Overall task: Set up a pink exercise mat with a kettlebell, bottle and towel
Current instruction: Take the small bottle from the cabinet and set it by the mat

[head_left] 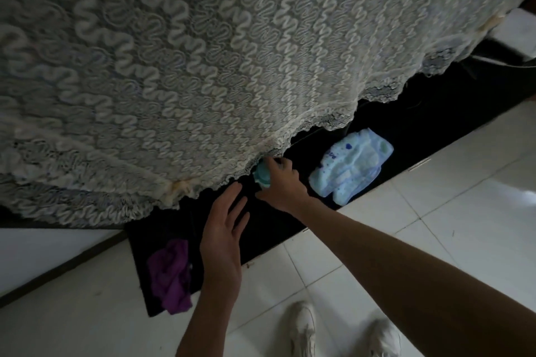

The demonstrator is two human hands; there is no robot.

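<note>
A teal bottle [262, 177] is gripped by the right hand [282, 182] at the hem of the lace cloth [174, 66], above a dark shelf [406, 136]. The left hand [222, 236] is held open beside it, holding nothing. The bottle is judged rigid, smooth and light; its body is best encircled.

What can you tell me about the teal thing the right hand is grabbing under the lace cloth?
The teal object looks like a bottle's top, smooth plastic with a lighter rounded band. Only a small part shows: the lace cloth hides its upper end and the right hand wraps around its side. It sits over a dark surface, beside the light blue printed cloth, not touching it. The left hand hovers open nearby.
</note>
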